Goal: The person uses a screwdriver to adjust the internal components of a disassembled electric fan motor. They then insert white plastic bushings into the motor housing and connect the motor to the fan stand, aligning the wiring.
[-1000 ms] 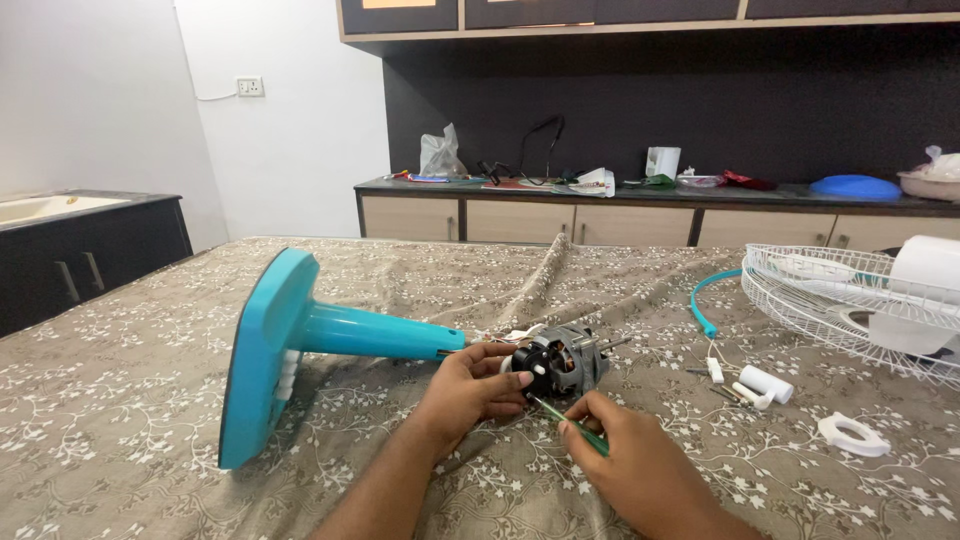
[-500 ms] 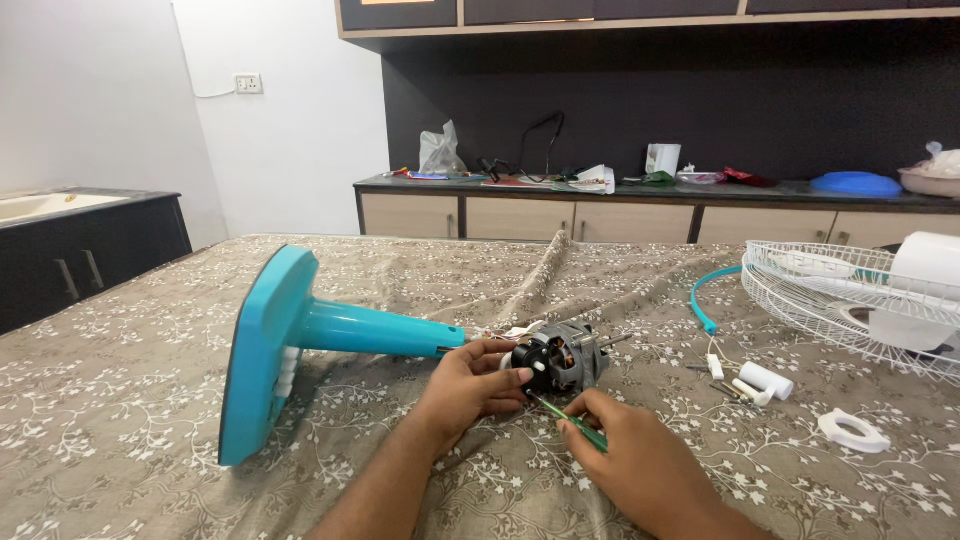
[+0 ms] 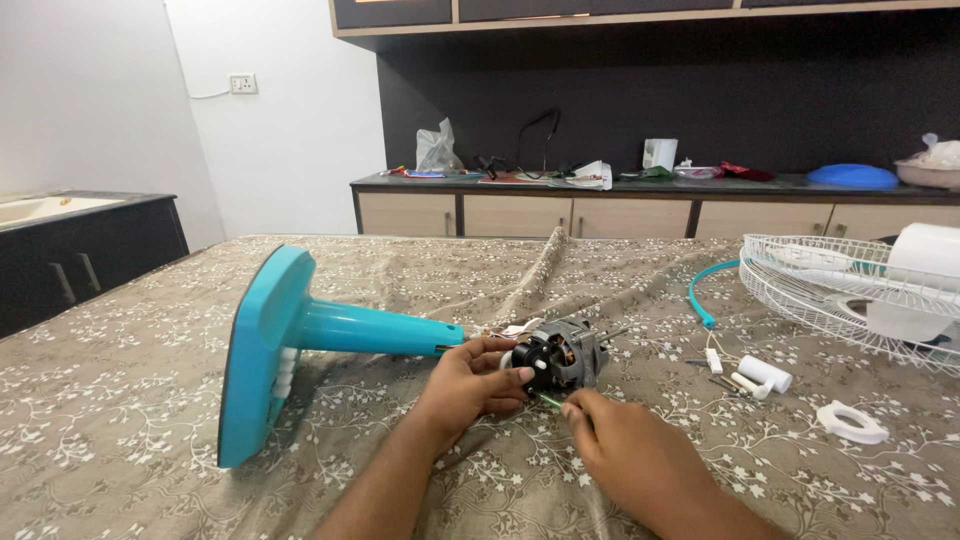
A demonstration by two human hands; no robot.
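A turquoise fan stand (image 3: pixel 300 335) lies on its side on the patterned cloth, its base toward the left. At the pole's right end sits the bare fan motor (image 3: pixel 562 353), dark with copper windings. My left hand (image 3: pixel 472 378) grips the motor's near left side. My right hand (image 3: pixel 622 447) is just below the motor and holds a thin green-handled screwdriver (image 3: pixel 549 401) whose tip points up at the motor.
A white wire fan guard (image 3: pixel 850 295) lies at the right with a turquoise rim ring (image 3: pixel 703 287) beside it. Small white plastic parts (image 3: pixel 765 375) and a white ring (image 3: pixel 851 422) lie on the cloth. A cluttered counter (image 3: pixel 640 185) stands behind.
My right hand has shifted slightly with the screwdriver near the motor. The left hand stays on the motor.
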